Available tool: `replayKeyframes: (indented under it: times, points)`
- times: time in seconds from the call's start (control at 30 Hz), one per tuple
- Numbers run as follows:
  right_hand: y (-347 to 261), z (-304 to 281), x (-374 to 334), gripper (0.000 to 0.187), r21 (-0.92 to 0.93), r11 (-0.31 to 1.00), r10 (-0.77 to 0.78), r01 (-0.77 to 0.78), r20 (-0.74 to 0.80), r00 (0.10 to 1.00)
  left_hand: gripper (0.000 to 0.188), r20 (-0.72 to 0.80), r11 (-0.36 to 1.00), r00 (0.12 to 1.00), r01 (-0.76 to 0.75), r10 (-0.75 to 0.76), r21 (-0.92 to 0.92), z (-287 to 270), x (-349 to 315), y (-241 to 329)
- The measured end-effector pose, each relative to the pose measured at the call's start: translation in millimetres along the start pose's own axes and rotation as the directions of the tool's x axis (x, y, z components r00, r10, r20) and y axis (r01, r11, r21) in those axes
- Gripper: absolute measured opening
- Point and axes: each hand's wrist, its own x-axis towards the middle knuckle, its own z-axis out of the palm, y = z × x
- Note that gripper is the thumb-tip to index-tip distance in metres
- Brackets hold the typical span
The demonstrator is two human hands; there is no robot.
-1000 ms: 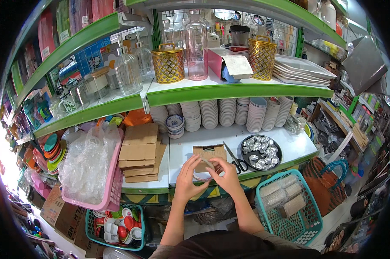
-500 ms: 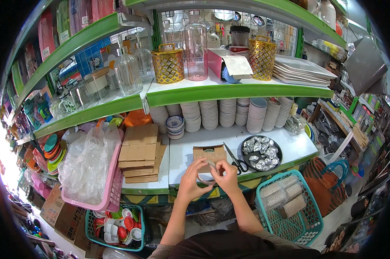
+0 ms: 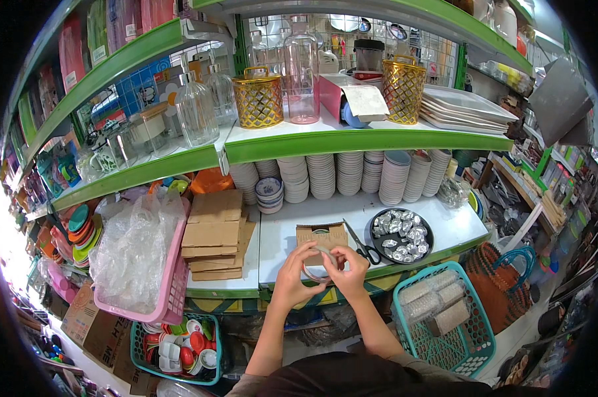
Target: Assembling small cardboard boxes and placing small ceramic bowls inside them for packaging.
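Note:
A tape roll (image 3: 313, 278), seen as a pale ring, is held up over the front edge of the lower shelf. My left hand (image 3: 291, 276) curls round its left side, fingers on top and thumb beneath. At the upper right of the ring, my right hand (image 3: 349, 270) pinches its rim with thumb and fingertips. Just behind my hands lies a small opened cardboard box (image 3: 321, 233) with something round and greenish partly visible inside. Black-handled scissors (image 3: 363, 246) lie to the right of the box, beside a round black tray (image 3: 376, 225) of foil-wrapped pieces.
Flattened cardboard (image 3: 213, 228) is stacked left of my hands, next to a pink basket (image 3: 174, 291) of clear plastic wrap. A teal basket (image 3: 491, 341) with bubble-wrapped packs stands at lower right. Stacked bowls (image 3: 321, 177) line the shelf's back. Glass bottles (image 3: 301, 79) stand above.
My right hand's fingertips have shifted slightly on the roll's rim. The left hand keeps its hold, and the things on the shelf stay in place.

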Motion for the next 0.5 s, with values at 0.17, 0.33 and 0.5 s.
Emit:
replayKeyframes:
  times: [0.17,0.33,0.5]
  points:
    - [5.3,-5.5,0.7,0.014,0.012,1.000,-0.024,0.023,0.043,0.999,0.069,0.018,0.999,1.000,0.015,-0.014,-0.038,1.3,1.6,3.0]
    - [-4.0,-2.3,0.1,0.009,0.014,0.998,-0.059,0.059,0.021,0.998,0.069,0.009,0.999,1.000,-0.012,0.012,-0.036,-0.3,5.7,6.3]
    - [-17.2,-2.0,8.0,0.012,0.037,0.996,-0.079,0.077,0.067,0.995,0.068,-0.051,1.000,0.999,-0.017,0.017,0.000,-3.5,4.5,3.0]
